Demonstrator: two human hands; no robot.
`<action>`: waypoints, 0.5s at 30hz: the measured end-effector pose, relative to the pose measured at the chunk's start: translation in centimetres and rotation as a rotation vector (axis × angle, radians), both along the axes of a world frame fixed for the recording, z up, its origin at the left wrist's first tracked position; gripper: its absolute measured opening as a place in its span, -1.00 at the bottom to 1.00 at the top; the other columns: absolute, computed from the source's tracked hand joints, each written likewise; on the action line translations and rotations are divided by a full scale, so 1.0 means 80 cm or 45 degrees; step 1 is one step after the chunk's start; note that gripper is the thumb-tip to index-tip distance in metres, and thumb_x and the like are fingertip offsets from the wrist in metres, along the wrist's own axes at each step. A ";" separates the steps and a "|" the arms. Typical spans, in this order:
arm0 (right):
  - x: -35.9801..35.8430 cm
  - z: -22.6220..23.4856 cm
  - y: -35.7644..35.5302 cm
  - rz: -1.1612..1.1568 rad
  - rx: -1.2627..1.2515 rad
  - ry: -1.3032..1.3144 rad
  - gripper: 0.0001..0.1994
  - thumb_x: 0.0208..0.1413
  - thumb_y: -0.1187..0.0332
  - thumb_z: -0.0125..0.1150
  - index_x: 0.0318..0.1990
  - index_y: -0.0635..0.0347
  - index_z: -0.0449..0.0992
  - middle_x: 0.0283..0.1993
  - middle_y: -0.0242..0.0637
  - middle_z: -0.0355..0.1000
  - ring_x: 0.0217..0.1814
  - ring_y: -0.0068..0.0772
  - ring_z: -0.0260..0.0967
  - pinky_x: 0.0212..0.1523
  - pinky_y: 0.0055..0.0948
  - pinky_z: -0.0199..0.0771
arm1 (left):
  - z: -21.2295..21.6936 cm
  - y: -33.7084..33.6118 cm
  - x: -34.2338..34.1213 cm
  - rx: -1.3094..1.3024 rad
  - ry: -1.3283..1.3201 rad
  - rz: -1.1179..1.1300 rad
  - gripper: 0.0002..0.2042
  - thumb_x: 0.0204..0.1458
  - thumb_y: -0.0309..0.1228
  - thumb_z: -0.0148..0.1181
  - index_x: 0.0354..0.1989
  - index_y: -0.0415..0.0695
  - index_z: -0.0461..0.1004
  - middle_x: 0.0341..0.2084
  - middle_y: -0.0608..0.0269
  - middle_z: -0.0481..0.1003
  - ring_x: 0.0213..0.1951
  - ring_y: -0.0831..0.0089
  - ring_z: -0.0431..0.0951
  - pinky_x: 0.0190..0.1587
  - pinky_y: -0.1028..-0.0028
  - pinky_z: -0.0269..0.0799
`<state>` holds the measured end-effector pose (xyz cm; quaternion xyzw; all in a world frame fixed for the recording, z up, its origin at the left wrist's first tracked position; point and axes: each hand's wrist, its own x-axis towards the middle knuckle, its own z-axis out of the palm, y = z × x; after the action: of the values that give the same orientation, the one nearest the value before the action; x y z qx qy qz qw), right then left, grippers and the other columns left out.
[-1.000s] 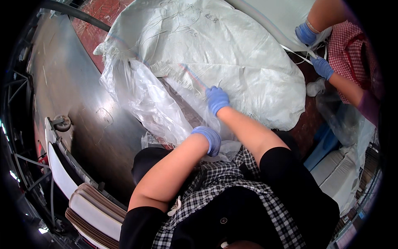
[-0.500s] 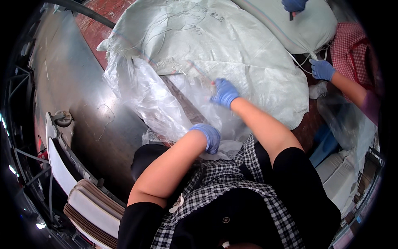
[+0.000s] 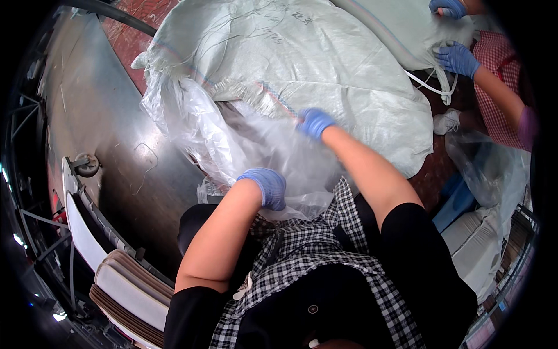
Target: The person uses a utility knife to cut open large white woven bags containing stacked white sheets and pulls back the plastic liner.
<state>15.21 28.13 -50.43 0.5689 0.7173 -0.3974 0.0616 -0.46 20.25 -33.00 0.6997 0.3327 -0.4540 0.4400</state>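
Note:
My left hand [image 3: 264, 187], in a blue knit glove, is closed on the clear plastic liner [image 3: 218, 136] near my lap. The liner spills from the mouth of a large white woven sack [image 3: 360, 96] lying in front of me, and its middle is smeared by motion. Further up and to the right, my right hand [image 3: 315, 123], gloved alike, has its fingers closed at the sack's frayed, striped edge. It appears to pinch that edge, though the fingertips are partly hidden.
Another filled white sack [image 3: 401, 29] lies at the far right, with a co-worker's blue-gloved hands [image 3: 456, 58] at its gathered, tied end. A metal sheet [image 3: 104, 122] covers the left. Nearer stand a caster wheel [image 3: 87, 165] and stacked padded boards [image 3: 133, 294]. A blue object [image 3: 462, 195] is at right.
My left hand has moved left with the plastic liner, while my right hand shifted slightly down. The sack's frayed edge shows more. The co-worker's hands have come together at the other sack's end.

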 end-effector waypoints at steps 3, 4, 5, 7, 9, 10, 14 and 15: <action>0.064 0.037 0.058 -0.381 0.174 0.018 -0.71 -0.12 0.16 0.06 -0.34 0.19 0.47 -0.32 -0.01 0.44 -0.27 -0.04 0.40 -0.19 -0.23 0.37 | 0.007 0.003 -0.002 0.017 -0.003 -0.013 -0.63 -0.21 -0.23 0.13 -0.17 -0.06 0.52 -0.32 0.04 0.52 -0.22 0.16 0.51 -0.13 0.32 0.39; 0.076 0.053 0.068 -0.514 0.192 0.028 -0.70 -0.13 0.19 0.03 -0.31 0.20 0.48 -0.29 0.03 0.44 -0.22 0.01 0.40 -0.15 -0.19 0.37 | 0.009 0.003 -0.004 0.036 -0.011 -0.002 -0.61 -0.21 -0.22 0.14 -0.14 -0.05 0.50 -0.31 0.02 0.52 -0.20 0.15 0.51 -0.12 0.32 0.38; 0.081 0.063 0.074 -0.566 0.215 -0.005 -0.70 -0.13 0.19 0.03 -0.31 0.20 0.47 -0.30 0.04 0.44 -0.23 0.02 0.40 -0.16 -0.19 0.37 | 0.011 0.003 -0.007 0.054 -0.024 0.007 -0.59 -0.20 -0.21 0.14 -0.11 -0.04 0.49 -0.31 0.01 0.51 -0.19 0.14 0.50 -0.10 0.31 0.38; 0.088 0.073 0.082 -0.666 0.260 -0.073 -0.71 -0.12 0.19 0.02 -0.33 0.21 0.45 -0.32 0.06 0.43 -0.25 0.03 0.39 -0.17 -0.18 0.36 | 0.024 0.007 -0.010 0.158 -0.077 0.085 -0.63 -0.18 -0.24 0.14 -0.14 -0.06 0.48 -0.36 0.00 0.51 -0.23 0.13 0.51 -0.14 0.28 0.39; 0.094 0.072 0.083 -0.770 0.441 -0.070 -0.71 -0.12 0.19 0.02 -0.34 0.22 0.44 -0.36 0.06 0.42 -0.27 0.04 0.39 -0.19 -0.19 0.36 | 0.032 0.010 -0.008 0.386 -0.180 0.203 -0.70 -0.16 -0.29 0.12 -0.20 -0.08 0.47 -0.43 0.01 0.51 -0.29 0.12 0.51 -0.20 0.26 0.38; 0.099 0.070 0.085 -0.818 0.533 -0.070 -0.71 -0.12 0.18 0.02 -0.35 0.22 0.43 -0.37 0.06 0.41 -0.29 0.04 0.38 -0.20 -0.19 0.36 | 0.032 0.013 0.003 0.558 -0.257 0.279 -0.75 -0.15 -0.33 0.11 -0.26 -0.10 0.47 -0.47 0.02 0.50 -0.34 0.12 0.51 -0.23 0.25 0.38; 0.122 0.066 0.089 -0.873 0.523 -0.040 -0.72 -0.09 0.17 0.06 -0.37 0.22 0.41 -0.44 0.00 0.41 -0.36 -0.03 0.38 -0.27 -0.23 0.37 | 0.030 0.021 0.041 1.300 -0.979 0.703 -0.92 -0.08 -0.48 0.02 -0.39 -0.11 0.41 -0.63 0.09 0.44 -0.52 0.13 0.46 -0.39 0.25 0.34; 0.117 0.069 0.089 -0.853 0.470 -0.003 -0.72 -0.08 0.17 0.08 -0.37 0.23 0.41 -0.43 -0.01 0.41 -0.36 -0.06 0.38 -0.26 -0.25 0.36 | 0.039 0.021 0.050 1.424 -1.118 0.738 -0.91 -0.10 -0.49 0.05 -0.37 -0.11 0.40 -0.62 0.12 0.44 -0.51 0.16 0.46 -0.38 0.26 0.33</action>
<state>24.54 35.23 -44.93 0.7739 0.5510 -0.2591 -0.1744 3.52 21.97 -29.84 0.8190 0.4777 0.2351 0.2139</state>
